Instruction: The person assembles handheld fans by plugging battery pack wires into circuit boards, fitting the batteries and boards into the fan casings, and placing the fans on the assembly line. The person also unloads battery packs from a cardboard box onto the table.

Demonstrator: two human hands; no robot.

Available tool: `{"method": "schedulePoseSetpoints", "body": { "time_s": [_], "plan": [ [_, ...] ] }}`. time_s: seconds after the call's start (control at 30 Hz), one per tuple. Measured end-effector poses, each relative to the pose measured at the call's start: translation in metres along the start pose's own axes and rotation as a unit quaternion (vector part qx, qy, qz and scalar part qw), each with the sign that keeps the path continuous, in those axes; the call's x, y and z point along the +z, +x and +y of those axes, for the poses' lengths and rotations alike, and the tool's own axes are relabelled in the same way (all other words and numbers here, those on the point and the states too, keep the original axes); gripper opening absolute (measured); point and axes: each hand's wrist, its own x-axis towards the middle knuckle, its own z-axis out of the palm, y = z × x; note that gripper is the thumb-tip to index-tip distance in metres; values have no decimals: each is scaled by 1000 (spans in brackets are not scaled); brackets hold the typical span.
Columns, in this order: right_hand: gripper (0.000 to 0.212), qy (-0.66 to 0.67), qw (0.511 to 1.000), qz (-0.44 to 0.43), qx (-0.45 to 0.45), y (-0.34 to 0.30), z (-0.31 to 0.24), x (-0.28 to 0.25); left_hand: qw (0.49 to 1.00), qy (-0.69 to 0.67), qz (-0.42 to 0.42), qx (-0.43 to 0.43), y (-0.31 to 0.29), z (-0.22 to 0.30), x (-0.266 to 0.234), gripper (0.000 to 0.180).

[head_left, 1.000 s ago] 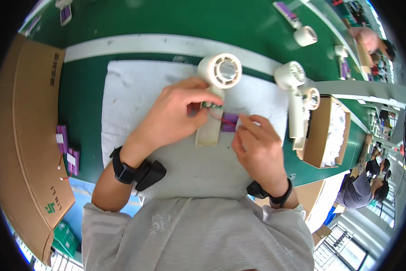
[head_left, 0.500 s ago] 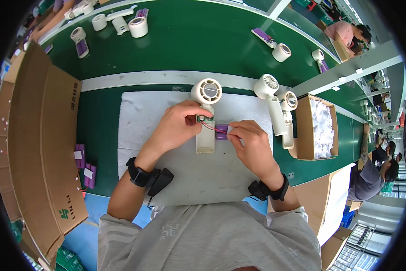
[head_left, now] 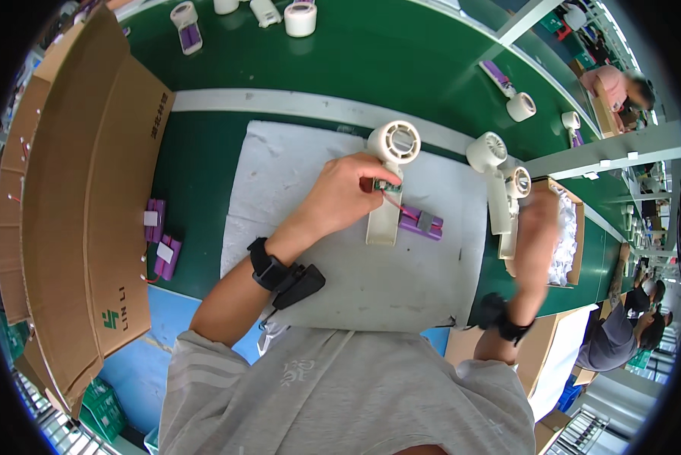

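A cream handheld fan (head_left: 383, 224) lies on the grey-white mat with its round head away from me and its handle open. My left hand (head_left: 344, 196) pinches a small green circuit board (head_left: 388, 186) at the fan's neck. Red wire runs from the board to a purple battery pack (head_left: 411, 222), which rests on the mat beside the handle and carries a grey patch. My right hand (head_left: 536, 235), smeared by motion, is over the near side of a small cardboard box (head_left: 575, 262) of white pieces (head_left: 563, 239); its fingers cannot be made out.
Two more cream fans (head_left: 500, 201) lie right of the mat (head_left: 318, 292). A tall cardboard box (head_left: 90, 205) stands at the left, with purple battery packs (head_left: 164, 254) beside it. Further fans (head_left: 300, 20) are on the green surface beyond the pale rail. Other people sit at the far right.
My right hand has left the battery pack and moved right to the box of white pieces. A grey patch now shows on the battery pack. My left hand keeps its pinch; the whole view has shifted.
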Motion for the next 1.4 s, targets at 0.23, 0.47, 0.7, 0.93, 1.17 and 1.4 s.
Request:
{"method": "schedulePoseSetpoints", "body": {
  "time_s": [0.23, 0.47, 0.7, 0.93, 1.17, 1.4],
  "plan": [
    [45, 128, 977, -149, -81, -15, -48, 19, 1000, 15, -13, -4, 2, 1, -3, 30],
    [54, 223, 893, -333, -205, -8, -45, 75, 997, 71, -35, 16, 3, 4, -5, 35],
    [67, 515, 676, -521, 82, -5, -46, 63, 988, 140, -37, 57, 2, 6, -9, 36],
    [83, 598, 547, -578, 94, -6, -43, 58, 986, 144, -49, 70, 5, 6, -11, 39],
    [82, 467, 771, -405, -155, -11, -54, 70, 983, 155, -42, 84, 6, 2, -12, 40],
    [72, 356, 841, -278, -298, -20, -63, 77, 987, 132, -23, 90, 5, 1, -10, 30]
  ]
}}
